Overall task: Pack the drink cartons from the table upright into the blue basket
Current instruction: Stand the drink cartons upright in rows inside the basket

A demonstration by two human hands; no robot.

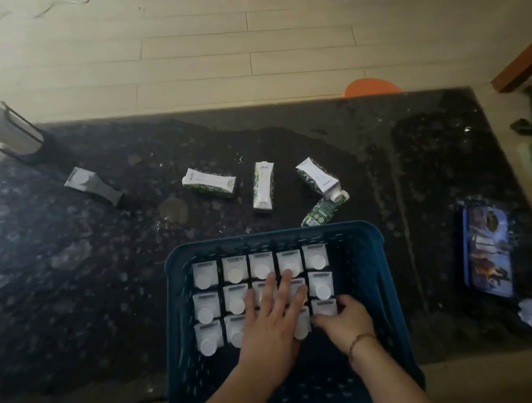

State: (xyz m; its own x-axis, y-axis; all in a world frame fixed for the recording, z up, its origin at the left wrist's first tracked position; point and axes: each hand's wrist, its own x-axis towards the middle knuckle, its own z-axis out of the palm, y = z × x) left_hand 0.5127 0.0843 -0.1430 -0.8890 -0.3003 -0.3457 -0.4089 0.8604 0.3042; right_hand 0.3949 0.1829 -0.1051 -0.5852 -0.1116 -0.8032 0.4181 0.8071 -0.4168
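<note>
Pressing flat with left hand (270, 311) fingers spread on upright cartons in the blue basket (375, 275), right hand (343, 322) fingers pinching the corner carton (323, 307), 5 loose cartons (262, 185) lying sideways on the desk (71, 285) beyond, nearer the right.

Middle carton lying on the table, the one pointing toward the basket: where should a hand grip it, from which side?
Probably from above, fingers across the two long side faces at mid-body. The carton lies flat, lengthwise toward the blue basket, clear of its neighbours on both sides. A mid-length grip should let the hand swing it upright before lowering it in.
</note>
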